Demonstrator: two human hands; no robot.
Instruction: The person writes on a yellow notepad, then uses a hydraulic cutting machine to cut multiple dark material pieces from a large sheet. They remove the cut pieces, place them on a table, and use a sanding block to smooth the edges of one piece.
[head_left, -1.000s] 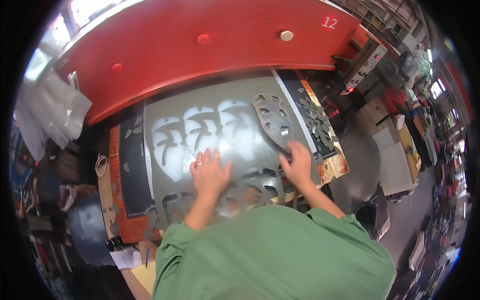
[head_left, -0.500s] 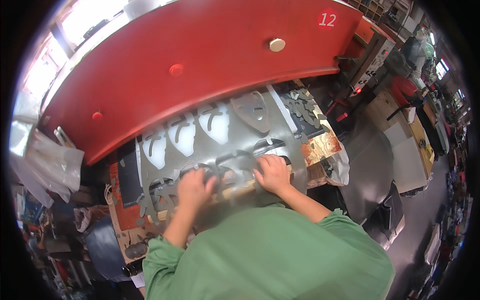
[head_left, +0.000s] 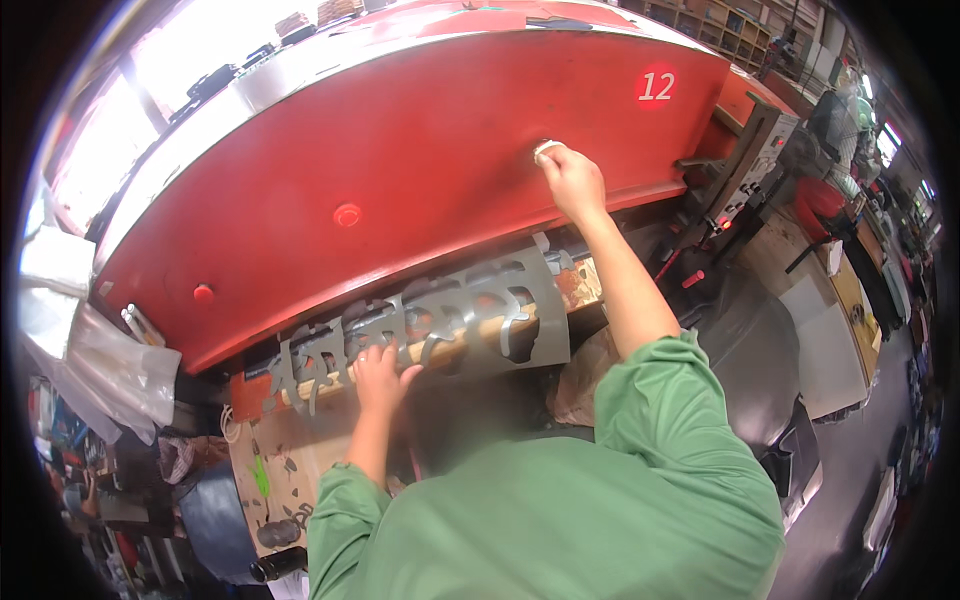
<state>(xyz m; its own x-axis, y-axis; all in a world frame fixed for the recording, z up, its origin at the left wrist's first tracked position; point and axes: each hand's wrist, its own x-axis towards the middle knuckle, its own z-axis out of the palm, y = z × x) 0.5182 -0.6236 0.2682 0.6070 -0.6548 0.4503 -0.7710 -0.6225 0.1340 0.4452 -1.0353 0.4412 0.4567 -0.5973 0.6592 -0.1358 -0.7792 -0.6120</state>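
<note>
A grey sheet (head_left: 548, 300) with several curved cut-outs lies under the front of a big red machine beam (head_left: 430, 170), and its near edge hangs over a pale wooden edge. My left hand (head_left: 377, 380) rests on the near edge of this sheet, fingers apart and holding nothing. Up on the beam's face, my right hand (head_left: 575, 182) is closed at a pale round button (head_left: 546, 149), which its fingers partly cover. The beam hides the far part of the sheet.
Two red buttons (head_left: 346, 215) sit further left on the beam. A control box (head_left: 748, 175) with a lit red lamp stands at the right. Clear plastic sheeting (head_left: 125, 375) hangs at the left. Below it are a light board (head_left: 300, 455) and a green tool (head_left: 261, 474).
My right hand has left the sheet and gone up to the pale button. My left hand stays at the sheet's near edge. The beam now hides the white cut-out shapes seen before.
</note>
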